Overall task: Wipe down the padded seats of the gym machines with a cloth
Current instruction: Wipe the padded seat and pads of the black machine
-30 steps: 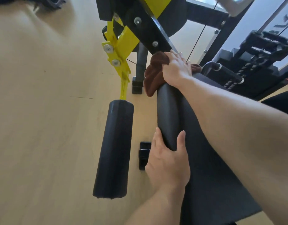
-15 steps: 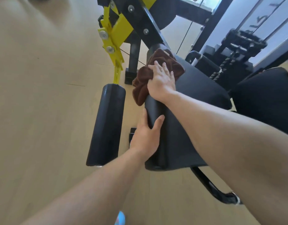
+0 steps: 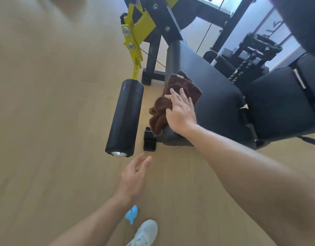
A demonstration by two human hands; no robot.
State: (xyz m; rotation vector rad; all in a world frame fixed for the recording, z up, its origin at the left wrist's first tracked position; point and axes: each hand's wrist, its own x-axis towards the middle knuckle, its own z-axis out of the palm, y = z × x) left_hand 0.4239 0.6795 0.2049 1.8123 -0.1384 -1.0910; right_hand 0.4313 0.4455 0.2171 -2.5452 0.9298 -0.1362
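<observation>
A black padded seat (image 3: 210,89) of a gym machine runs from the upper middle toward me. A brown cloth (image 3: 163,110) lies over its front left edge and hangs down the side. My right hand (image 3: 181,110) presses flat on the cloth, fingers spread. My left hand (image 3: 133,176) hovers over the floor in front of the seat, fingers apart, holding nothing. A second black pad (image 3: 280,102) sits to the right of the seat.
A black foam roller (image 3: 125,116) on a yellow arm (image 3: 133,41) hangs left of the seat. A black frame foot (image 3: 149,139) rests on the wooden floor (image 3: 46,121). A weight stack (image 3: 256,50) stands at the back right. My white shoe (image 3: 144,233) and a blue object (image 3: 131,213) are below.
My left hand let go of the seat's front edge and drew back over the floor. My right hand slid the cloth along the seat edge toward me. The view pulled back.
</observation>
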